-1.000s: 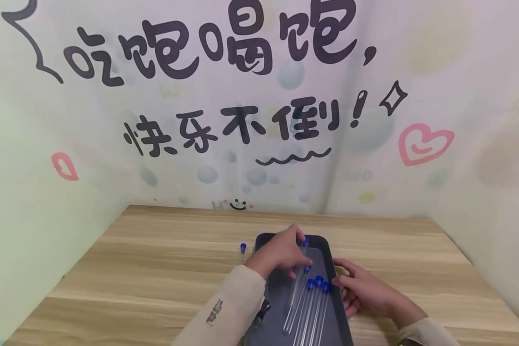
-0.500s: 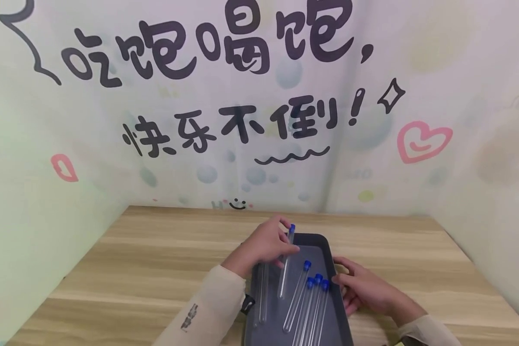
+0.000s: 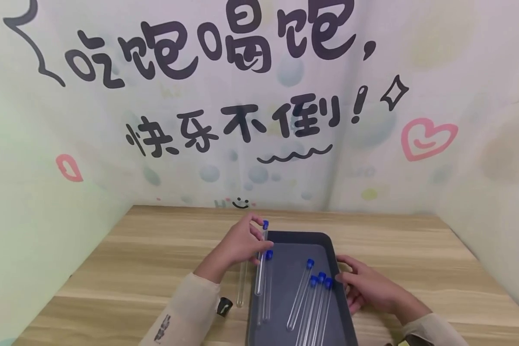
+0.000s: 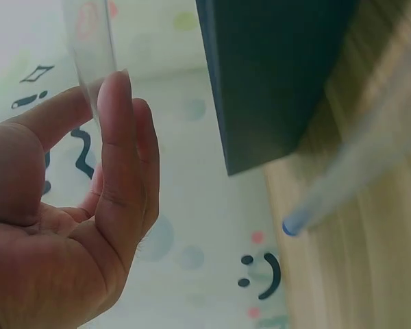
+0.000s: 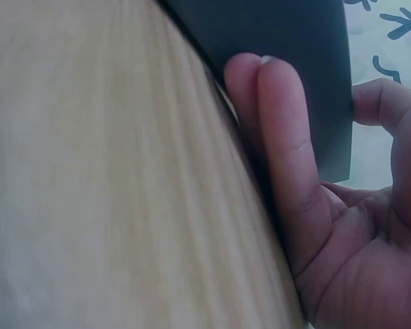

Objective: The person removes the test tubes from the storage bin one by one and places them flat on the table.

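Note:
My left hand (image 3: pixel 244 240) pinches a clear test tube (image 3: pixel 260 276) near its blue cap, over the left rim of a dark grey tray (image 3: pixel 300 237). The held test tube (image 4: pixel 90 41) slants up from the thumb and fingers in the left wrist view. My right hand (image 3: pixel 372 286) holds the tray's right side, thumb at the rim and fingers against the outer wall (image 5: pixel 322 123). Inside the tray, a capped test tube (image 3: pixel 267 295) lies along the left, and several more (image 3: pixel 313 315) lie together on the right.
Left of the tray, another test tube (image 3: pixel 240 288) lies on the wooden table (image 3: pixel 155 269); in the left wrist view a blurred blue-capped tube (image 4: pixel 356 171) lies beside the tray. A printed cloth wall (image 3: pixel 242 187) stands behind the table.
My left hand has lifted the test tube from the tray's middle and carried it left to the left rim. The right hand stays at the tray's right side.

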The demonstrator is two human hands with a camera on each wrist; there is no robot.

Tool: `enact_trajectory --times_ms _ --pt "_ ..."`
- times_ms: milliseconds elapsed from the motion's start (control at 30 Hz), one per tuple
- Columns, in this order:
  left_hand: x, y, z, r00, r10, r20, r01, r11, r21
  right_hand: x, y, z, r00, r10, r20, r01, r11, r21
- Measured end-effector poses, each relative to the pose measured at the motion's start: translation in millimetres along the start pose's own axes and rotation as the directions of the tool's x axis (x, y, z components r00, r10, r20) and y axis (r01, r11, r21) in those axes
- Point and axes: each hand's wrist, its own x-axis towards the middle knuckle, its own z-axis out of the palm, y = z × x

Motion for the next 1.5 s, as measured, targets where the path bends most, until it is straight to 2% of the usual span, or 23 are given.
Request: enact_trajectory --times_ms 367,567,800,1167,1333,1500 --pt "-2.5 -17.5 -14.0 0.998 -0.022 -0.053 0.021 1.0 -0.018 -0.7 2 -1 1.0 0.0 0.025 0.0 1.0 0.028" --pt "-0.2 -25.0 -24.1 0.995 -0.057 -0.084 0.059 0.998 0.018 -0.2 0 -1 0.999 0.001 0.034 -0.002 1.0 0.03" --pt "0.8 -33.9 -33.2 0.994 -0.095 -0.061 0.099 0.993 0.063 1.0 -1 -1 1.0 0.002 0.023 -0.003 1.0 0.018" --pt "8.2 -47.7 -37.5 0.991 -0.129 -0.027 0.131 0.982 0.137 -0.2 -1 -2 1.0 0.011 0.02 -0.011 1.0 0.022" --pt "8.3 -55.6 -36.4 0.986 -0.164 0.016 0.159 0.971 0.181 0.8 3 -2 0.999 0.011 0.034 -0.013 0.999 0.035" --pt "8.0 -58.6 -36.6 0.982 -0.185 0.05 0.173 0.967 0.187 1.5 2 -2 0.999 0.013 0.035 -0.014 0.999 0.032"
